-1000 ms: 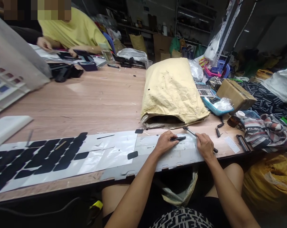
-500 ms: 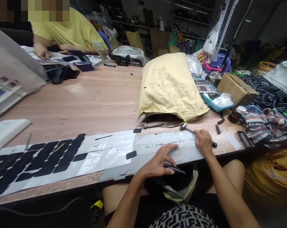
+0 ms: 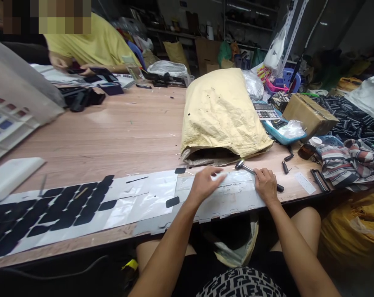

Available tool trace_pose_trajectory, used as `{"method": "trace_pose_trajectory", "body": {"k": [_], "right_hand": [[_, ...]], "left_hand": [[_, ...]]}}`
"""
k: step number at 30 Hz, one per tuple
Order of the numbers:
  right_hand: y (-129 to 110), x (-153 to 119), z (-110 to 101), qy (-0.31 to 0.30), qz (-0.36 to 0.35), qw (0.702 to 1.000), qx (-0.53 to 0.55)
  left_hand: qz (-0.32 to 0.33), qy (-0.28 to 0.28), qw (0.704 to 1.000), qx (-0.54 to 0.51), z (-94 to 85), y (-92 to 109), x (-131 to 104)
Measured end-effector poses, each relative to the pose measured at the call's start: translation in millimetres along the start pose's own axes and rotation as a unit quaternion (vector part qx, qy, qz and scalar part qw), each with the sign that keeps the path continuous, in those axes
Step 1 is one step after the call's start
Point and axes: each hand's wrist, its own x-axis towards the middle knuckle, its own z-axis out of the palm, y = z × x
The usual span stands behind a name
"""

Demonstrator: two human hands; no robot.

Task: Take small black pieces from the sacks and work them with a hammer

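Observation:
My right hand (image 3: 266, 185) is wrapped round the handle of a small hammer (image 3: 248, 168), its metal head pointing left near the sack's mouth. My left hand (image 3: 205, 181) hovers over the grey board (image 3: 187, 212), thumb and forefinger apart, and nothing shows between them. Just beyond the hands lies a large yellow woven sack (image 3: 221, 111), its dark mouth facing me. Left of the board, a white sheet (image 3: 156, 189) carries rows of black rounded pieces (image 3: 91, 202). Below the table edge, an open bag (image 3: 236, 251) hangs between my knees.
A co-worker in a yellow top (image 3: 106, 45) sits across the table, hands on dark items. To the right are a calculator (image 3: 266, 112), a blue tray (image 3: 282, 132), a cardboard box (image 3: 309, 115), a brown bottle (image 3: 307, 150) and a striped cloth (image 3: 351, 163). A white crate (image 3: 13, 128) stands left.
My left hand has moved forward from the table edge to above the board. The dark cylindrical piece it held over the bag is no longer in it. The right hand keeps the hammer.

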Motion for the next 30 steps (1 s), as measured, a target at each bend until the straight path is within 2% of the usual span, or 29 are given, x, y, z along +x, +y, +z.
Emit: {"method": "trace_pose_trajectory", "body": {"k": [2,3,6,9,13,15,17,20,23,27,30], "right_hand": [[0.6,0.0,0.1,-0.002,0.000,1.000,-0.001],[1.1,-0.1,0.3,-0.004,0.000,1.000,-0.002],[1.9,-0.3,0.9,-0.010,-0.001,1.000,-0.002],[1.6,-0.3,0.6,-0.015,0.004,1.000,-0.001],[0.0,0.1,-1.3,-0.026,0.011,1.000,-0.001],[-0.4,0.2,-1.8,-0.032,0.012,0.999,-0.004],[-0.4,0.0,-1.6,-0.034,0.013,0.999,-0.006],[0.1,-0.5,-0.7,-0.031,0.011,0.999,-0.004],[0.1,-0.9,-0.3,-0.024,0.009,1.000,-0.001],[-0.1,-0.2,-1.1,-0.021,0.010,1.000,0.001],[2.0,0.2,-2.2,-0.022,0.006,1.000,0.016]], "left_hand": [[-0.085,0.093,0.990,0.064,0.9,2.4,41.1],[-0.128,0.118,0.980,0.094,2.9,3.4,58.8],[-0.220,0.139,0.954,0.150,13.6,3.8,95.5],[-0.241,0.155,0.944,0.164,24.5,0.2,109.4],[-0.247,0.188,0.941,0.131,25.5,-6.0,104.7],[-0.231,0.190,0.948,0.110,20.5,-9.2,93.6],[-0.182,0.167,0.966,0.075,15.7,-13.1,77.0],[-0.047,0.071,0.996,0.008,16.5,-19.7,47.5],[0.058,-0.015,0.998,0.003,28.9,-25.1,24.5],[0.119,-0.021,0.992,0.041,46.9,-30.7,15.5],[0.140,-0.015,0.989,0.047,51.5,-35.2,18.4]]}}
